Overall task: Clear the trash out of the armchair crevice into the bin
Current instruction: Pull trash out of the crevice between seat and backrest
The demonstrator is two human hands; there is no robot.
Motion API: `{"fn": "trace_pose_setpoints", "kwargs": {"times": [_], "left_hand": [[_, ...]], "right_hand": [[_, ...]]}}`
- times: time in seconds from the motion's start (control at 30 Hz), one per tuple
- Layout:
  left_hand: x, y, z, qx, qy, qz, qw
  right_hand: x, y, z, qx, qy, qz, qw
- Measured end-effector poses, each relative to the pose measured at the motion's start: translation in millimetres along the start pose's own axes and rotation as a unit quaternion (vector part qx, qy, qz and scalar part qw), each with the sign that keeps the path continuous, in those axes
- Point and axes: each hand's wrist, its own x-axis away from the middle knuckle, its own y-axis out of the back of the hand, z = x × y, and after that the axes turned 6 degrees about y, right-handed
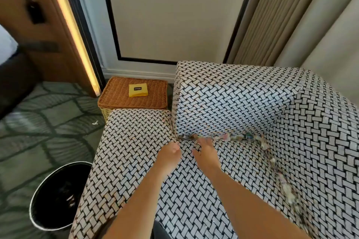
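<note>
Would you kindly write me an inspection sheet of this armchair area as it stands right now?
Surface: armchair seat, woven-pattern fabric, both forearms over it.
Job's things: trash lines the crevice along the back and right side; black bin on the floor left of the chair, pale bits inside.
Clutter: white scrap on the carpet; yellow packet on a wicker basket.
Hands: left hand and right hand at the crevice's back-left corner; right one open, reaching the trash; left grip unclear.
Cables: nothing seen.
Surroundings: curtains behind the chair, lit strip at left.
</note>
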Motion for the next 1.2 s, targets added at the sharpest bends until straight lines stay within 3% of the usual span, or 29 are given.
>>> {"fn": "trace_pose_setpoints", "kwargs": {"times": [0.2,0.33,0.63,0.83,1.2], "left_hand": [[-24.1,-21.5,27.6,0.002,0.008,-0.078,0.997],[-38.3,-28.2,36.6,-0.031,-0.03,-0.134,0.99],[-68.5,-35.5,36.5,-0.121,-0.118,-0.247,0.954],[-86.9,-32.2,32.8,-0.2,-0.123,-0.239,0.942],[-99.4,-18.0,12.7,-0.276,-0.083,-0.153,0.945]], "right_hand": [[-15.1,-23.5,-14.7,-0.015,-0.02,-0.07,0.997],[-25.1,-28.7,-18.5,0.013,0.027,-0.11,0.994],[-47.4,-30.0,-22.8,0.07,0.07,-0.105,0.99],[-52.9,-29.5,-22.5,0.103,0.063,-0.094,0.988],[-56.5,-31.0,-20.1,0.117,0.024,-0.068,0.991]]}}
